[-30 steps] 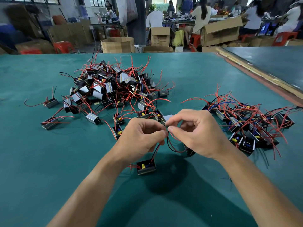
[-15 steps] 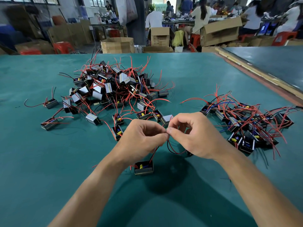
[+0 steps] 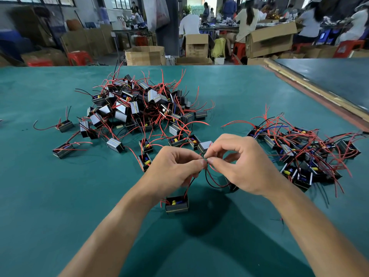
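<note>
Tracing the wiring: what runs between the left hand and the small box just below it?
In the head view, two thin wires, one black and one red, run from the small box up into the left hand.

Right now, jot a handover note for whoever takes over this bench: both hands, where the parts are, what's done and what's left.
Left hand: pinches the wires rising from the small module, which sits on the green table below it.
Right hand: pinches wires at the same spot, fingertips meeting the left's. Its second module is mostly hidden under the palm.
Done: the two sets of leads meet; whether they are joined cannot be seen.
Left: finish this pair, then probably the big pile far left. The smaller pile on the right may be finished ones; unsure.
</note>
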